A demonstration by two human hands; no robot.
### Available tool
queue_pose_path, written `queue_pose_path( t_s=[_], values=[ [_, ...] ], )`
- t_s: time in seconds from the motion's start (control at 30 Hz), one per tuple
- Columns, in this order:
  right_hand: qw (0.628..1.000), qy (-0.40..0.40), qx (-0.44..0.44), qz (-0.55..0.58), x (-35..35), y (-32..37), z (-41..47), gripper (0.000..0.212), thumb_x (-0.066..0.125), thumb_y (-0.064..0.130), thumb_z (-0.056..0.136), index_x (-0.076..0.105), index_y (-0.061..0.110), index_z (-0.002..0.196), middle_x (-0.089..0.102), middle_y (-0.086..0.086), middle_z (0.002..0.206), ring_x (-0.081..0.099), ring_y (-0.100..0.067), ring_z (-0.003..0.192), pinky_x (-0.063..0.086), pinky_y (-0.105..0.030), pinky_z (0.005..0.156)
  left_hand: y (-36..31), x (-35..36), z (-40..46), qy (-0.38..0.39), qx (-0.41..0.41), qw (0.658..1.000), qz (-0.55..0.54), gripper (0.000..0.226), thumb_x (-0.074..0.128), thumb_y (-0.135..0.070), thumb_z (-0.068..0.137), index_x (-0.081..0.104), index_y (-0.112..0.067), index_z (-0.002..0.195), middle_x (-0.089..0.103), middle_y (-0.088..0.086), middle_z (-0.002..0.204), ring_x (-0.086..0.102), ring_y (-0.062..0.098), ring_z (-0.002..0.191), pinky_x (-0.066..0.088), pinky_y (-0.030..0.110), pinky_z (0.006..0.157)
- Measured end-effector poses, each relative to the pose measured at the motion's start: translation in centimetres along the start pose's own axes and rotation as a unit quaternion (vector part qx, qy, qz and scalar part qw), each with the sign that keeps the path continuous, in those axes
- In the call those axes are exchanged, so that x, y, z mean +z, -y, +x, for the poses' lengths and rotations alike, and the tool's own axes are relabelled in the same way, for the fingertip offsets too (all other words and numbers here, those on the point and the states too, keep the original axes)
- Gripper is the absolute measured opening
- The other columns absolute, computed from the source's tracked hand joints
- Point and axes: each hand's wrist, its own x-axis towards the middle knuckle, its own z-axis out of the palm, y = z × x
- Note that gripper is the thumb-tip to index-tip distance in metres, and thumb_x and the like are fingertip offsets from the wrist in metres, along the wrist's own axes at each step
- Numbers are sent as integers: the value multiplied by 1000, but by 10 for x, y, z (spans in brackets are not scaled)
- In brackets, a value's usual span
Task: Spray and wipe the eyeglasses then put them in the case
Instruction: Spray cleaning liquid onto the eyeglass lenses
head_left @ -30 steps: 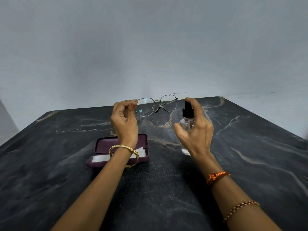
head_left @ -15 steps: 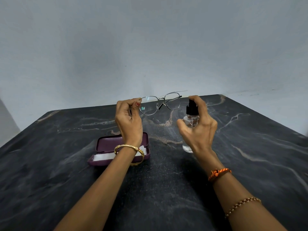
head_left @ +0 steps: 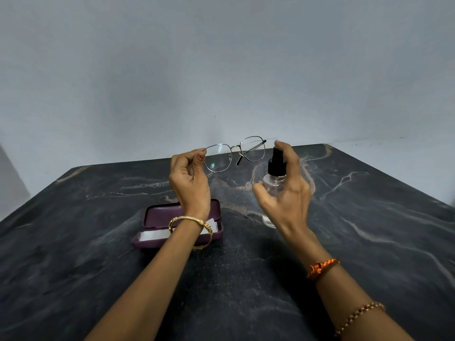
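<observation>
Thin metal-framed eyeglasses [head_left: 235, 153] hang in the air above the far half of the table, and my left hand [head_left: 189, 180] pinches them at their left end. Just to the right, my right hand [head_left: 285, 190] grips a small clear spray bottle [head_left: 274, 183] with a black pump top, my forefinger lying on the pump and the nozzle facing the lenses. Under my left wrist a maroon glasses case [head_left: 157, 214] lies open on the table, with a white cloth [head_left: 150, 235] inside it, partly hidden by my wrist.
The dark marbled table [head_left: 369, 230] reaches to a pale grey wall behind. Its far edge runs just behind the glasses, and its right edge slants down toward the right side of the view.
Both hands have risen a little and shifted slightly right, carrying the glasses and the spray bottle with them. The case has not moved.
</observation>
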Motion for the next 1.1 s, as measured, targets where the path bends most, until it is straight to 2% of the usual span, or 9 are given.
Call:
queue_pose_path(
  t_s=[0.17,0.23,0.4,0.6,0.73,0.8,0.87,1.0,1.1],
  values=[
    [998,52,-43,16,8,8,-5,66,60,9,62,36,30,119,46,15,71,42,-5,48,31,-6,50,2,0,0,-3,-1,1000,1,11,58,-9,84,62,-19,82,52,-7,81,56,-2,75,46,7,71],
    [997,53,-57,3,6,11,-4,63,60,9,61,38,28,116,47,12,72,44,-8,51,34,-9,49,1,0,0,-5,1,1000,-1,12,58,-8,84,62,-20,81,52,-7,80,56,0,76,46,7,71],
    [998,31,-47,-19,1,16,0,59,62,7,59,39,27,109,51,11,76,54,-18,55,49,-30,48,0,1,-1,-2,5,1000,-3,10,57,-7,85,62,-16,85,51,-8,80,56,-13,71,45,6,69],
    [1000,2,-17,3,4,15,-3,65,60,8,60,35,29,116,52,7,75,53,-19,53,46,-28,49,0,1,-2,2,8,1000,1,9,57,-8,85,62,-15,87,52,-7,80,56,-13,71,43,4,69],
    [998,-41,41,4,2,2,-2,70,58,8,63,29,32,121,54,1,75,53,-21,55,45,-30,50,0,0,-1,-13,-15,1000,-7,10,58,-9,84,62,-18,82,53,-6,80,55,0,76,45,6,71],
    [997,-42,63,-4,2,-9,-2,75,60,6,64,25,32,124,52,6,74,48,-13,50,41,-23,47,0,0,0,-19,-28,999,-15,13,59,-11,84,62,-21,77,54,-6,81,55,2,77,45,7,71],
    [996,-36,80,-10,3,-19,-5,78,62,5,64,23,29,127,43,16,68,42,-2,48,32,-8,46,0,0,0,-21,-33,999,-18,18,59,-12,84,61,-25,73,56,-5,81,55,2,78,45,7,71],
    [994,-24,105,-1,6,-33,-10,77,64,1,64,29,16,131,43,20,71,47,19,72,32,5,59,0,1,2,-36,-48,998,-33,20,59,-11,84,60,-27,71,59,7,86,55,8,81,46,9,72],
    [993,-22,116,0,7,-38,-11,76,65,1,64,31,14,131,45,19,73,43,25,77,29,8,62,0,0,3,-51,-49,997,-40,20,58,-10,85,59,-26,72,58,19,93,55,10,81,46,9,72]
  ],
)
